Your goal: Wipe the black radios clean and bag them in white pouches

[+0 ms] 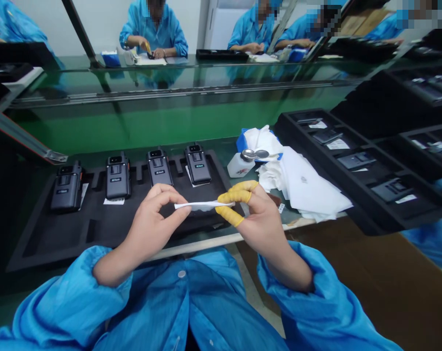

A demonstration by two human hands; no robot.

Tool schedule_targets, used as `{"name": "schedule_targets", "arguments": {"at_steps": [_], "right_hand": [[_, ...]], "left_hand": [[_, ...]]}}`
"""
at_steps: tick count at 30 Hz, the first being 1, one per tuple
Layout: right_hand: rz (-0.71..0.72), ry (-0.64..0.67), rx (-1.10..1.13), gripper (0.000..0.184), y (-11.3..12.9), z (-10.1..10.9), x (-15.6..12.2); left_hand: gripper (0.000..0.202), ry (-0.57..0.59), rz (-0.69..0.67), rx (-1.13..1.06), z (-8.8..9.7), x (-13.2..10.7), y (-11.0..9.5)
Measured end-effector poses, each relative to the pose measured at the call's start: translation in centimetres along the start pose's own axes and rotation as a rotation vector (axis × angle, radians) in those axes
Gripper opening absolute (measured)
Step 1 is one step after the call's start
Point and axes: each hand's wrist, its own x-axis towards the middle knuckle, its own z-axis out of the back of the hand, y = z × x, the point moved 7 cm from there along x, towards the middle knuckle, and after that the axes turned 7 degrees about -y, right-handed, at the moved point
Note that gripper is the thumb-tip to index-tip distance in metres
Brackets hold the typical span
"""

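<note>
A thin white folded wipe point(202, 206) is stretched level between my two hands, in front of my body and over the near edge of the black tray. The thumb and fingers of my left hand point(153, 214) pinch its left end. My right hand point(257, 214), with yellow finger cots on several fingers, pinches the right end. Beyond my hands, several dark two-way radios lie in the black foam tray point(107, 222). One radio point(198, 164) is just past the wipe, with a white paper label partly under it.
Right of the tray stand a white dispenser bottle point(241, 164) with a metal top, a blue box point(248, 139) of wipes and a pile of white sheets point(305, 180). Another black tray point(356, 165) with devices lies farther right. Co-workers sit behind the green partition point(151, 119).
</note>
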Motion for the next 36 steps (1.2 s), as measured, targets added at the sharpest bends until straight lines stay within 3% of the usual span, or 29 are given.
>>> {"name": "schedule_targets", "arguments": {"at_steps": [6,9,11,14,16,19,24,27,31,36], "right_hand": [[-0.448,0.276,0.436,0.026,-1.9,-2.4,1.4],[-0.496,0.28,0.488,0.029,-2.0,-2.7,2.3],[-0.471,0.281,0.451,0.025,-1.9,-2.5,2.8],[-0.322,0.215,0.272,0.018,-1.5,-1.2,3.9],[-0.13,0.121,0.086,0.013,-0.7,0.0,4.5],[0.2,0.007,-0.171,0.013,0.8,1.0,4.1],[0.63,-0.042,-0.478,0.018,1.7,0.0,1.2],[0.702,-0.042,-0.52,0.017,1.3,-0.3,0.4],[0.643,-0.042,-0.467,0.022,0.4,0.2,0.6],[0.698,-0.015,-0.499,0.028,-0.6,0.6,1.1]], "left_hand": [[0.029,0.274,0.486,-0.42,-2.7,0.6,0.7],[0.043,0.385,0.594,-0.426,-3.9,1.1,0.1],[0.04,0.469,0.589,-0.339,-4.8,1.6,-0.3],[0.017,0.523,0.561,-0.186,-6.1,2.4,-0.5],[0.019,0.493,0.606,-0.15,-6.8,2.6,-0.2],[0.02,0.394,0.754,-0.283,-7.6,2.5,0.2],[0.027,0.295,0.889,-0.558,-8.7,2.6,0.0],[0.027,0.286,0.876,-0.565,-8.9,3.0,0.0],[0.026,0.286,0.891,-0.558,-9.3,3.3,0.3],[0.022,0.399,0.808,-0.481,-9.8,3.9,0.3]]}}
